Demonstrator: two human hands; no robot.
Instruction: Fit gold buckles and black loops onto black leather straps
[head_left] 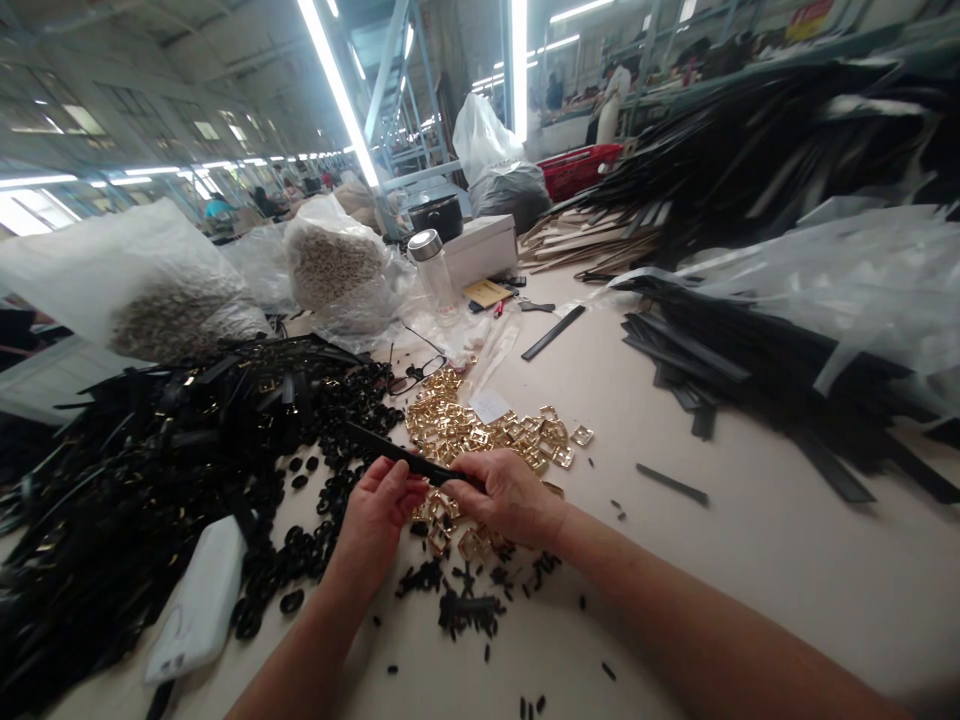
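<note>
A flat black strap (382,447) is stretched between my two hands above the table. My left hand (382,505) pinches it with thumb and fingers near its middle. At its right end, my right hand (504,493) closes round the strap. Beneath and behind the hands spreads a pile of gold square buckles (465,430), with a small white paper tag (489,405) on it. Small black pieces (471,610) lie scattered on the table in front of the hands. Round black parts (315,530) are heaped to the left of my left hand.
A large heap of black straps with gold glints (150,450) covers the left side, with a white power bank-like box (199,600) beside it. More black straps (750,370) lie at right under plastic. Behind are glasses (424,372), a glass bottle (433,270) and filled plastic bags (337,260).
</note>
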